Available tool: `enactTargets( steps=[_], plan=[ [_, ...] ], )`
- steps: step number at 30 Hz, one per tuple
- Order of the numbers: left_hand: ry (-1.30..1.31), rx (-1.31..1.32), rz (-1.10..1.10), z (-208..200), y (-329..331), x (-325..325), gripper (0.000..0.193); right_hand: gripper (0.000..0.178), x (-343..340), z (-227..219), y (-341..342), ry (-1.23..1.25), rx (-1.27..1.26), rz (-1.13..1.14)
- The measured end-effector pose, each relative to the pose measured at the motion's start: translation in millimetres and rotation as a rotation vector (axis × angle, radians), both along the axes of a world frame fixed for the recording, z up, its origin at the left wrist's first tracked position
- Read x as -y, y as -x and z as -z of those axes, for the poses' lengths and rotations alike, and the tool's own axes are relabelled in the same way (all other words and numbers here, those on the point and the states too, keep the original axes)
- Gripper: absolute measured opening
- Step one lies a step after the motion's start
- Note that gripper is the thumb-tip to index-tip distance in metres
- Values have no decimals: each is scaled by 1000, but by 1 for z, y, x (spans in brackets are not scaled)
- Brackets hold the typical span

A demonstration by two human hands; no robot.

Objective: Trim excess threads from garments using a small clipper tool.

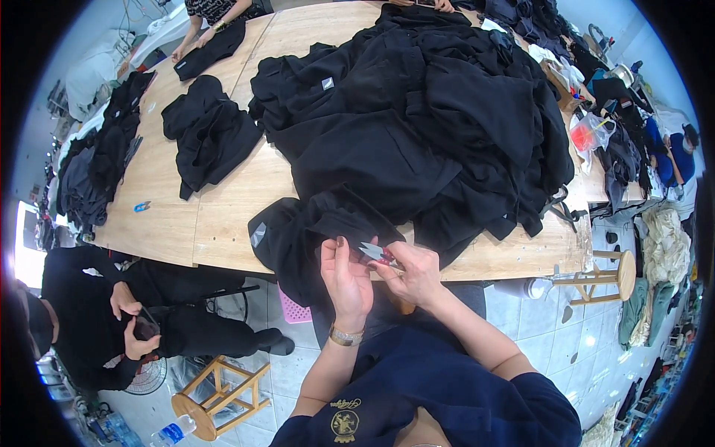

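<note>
A black garment (313, 231) is pinched taut by the left hand (345, 279) so the thread snips (378, 253), gripped in the right hand (414, 274), can be brought to it.

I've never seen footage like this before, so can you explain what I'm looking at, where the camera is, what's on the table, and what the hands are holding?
There is no machine here. The one picture comes from a wide fisheye camera worn on a person's head and looking down, so the edges bend and the person's own forearms come in from below. The left hand pinches a fold of a black garment at the edge of a wooden table. The right hand holds small snips with a red grip against that cloth. A big pile of black clothes covers much of the table, with a smaller heap to the left. Another seated person is at lower left, and wooden stools stand on the tiled floor.
</note>
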State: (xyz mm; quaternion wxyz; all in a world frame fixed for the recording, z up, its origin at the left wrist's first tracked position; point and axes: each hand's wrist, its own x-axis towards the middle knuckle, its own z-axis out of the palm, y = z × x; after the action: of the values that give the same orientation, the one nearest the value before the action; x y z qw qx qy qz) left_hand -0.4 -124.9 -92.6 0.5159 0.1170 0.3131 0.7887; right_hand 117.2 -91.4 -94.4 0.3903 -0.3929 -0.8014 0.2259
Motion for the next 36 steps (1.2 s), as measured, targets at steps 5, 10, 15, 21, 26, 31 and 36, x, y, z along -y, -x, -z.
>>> enactTargets(
  steps=[5,10,15,21,26,31,36],
  plan=[
    [2,-10,3,-1,0,0,9,27,0,-2,1,16,-4,3],
    [-28,-32,38,4,0,1,9,26,2,-2,4,90,-70,25],
    [71,14,-30,-8,-5,-3,10,24,1,-4,5,341,-383,108],
    [82,30,-36,-6,-1,-2,10,20,0,3,-3,109,-80,-23],
    [-26,28,-5,0,1,-1,9,26,0,4,1,38,-28,-37],
    [33,17,-43,-6,-3,-2,10,26,-1,3,2,35,-17,-40],
    [-32,-67,-13,2,-3,0,7,24,-2,3,3,73,-57,-18]
  ],
)
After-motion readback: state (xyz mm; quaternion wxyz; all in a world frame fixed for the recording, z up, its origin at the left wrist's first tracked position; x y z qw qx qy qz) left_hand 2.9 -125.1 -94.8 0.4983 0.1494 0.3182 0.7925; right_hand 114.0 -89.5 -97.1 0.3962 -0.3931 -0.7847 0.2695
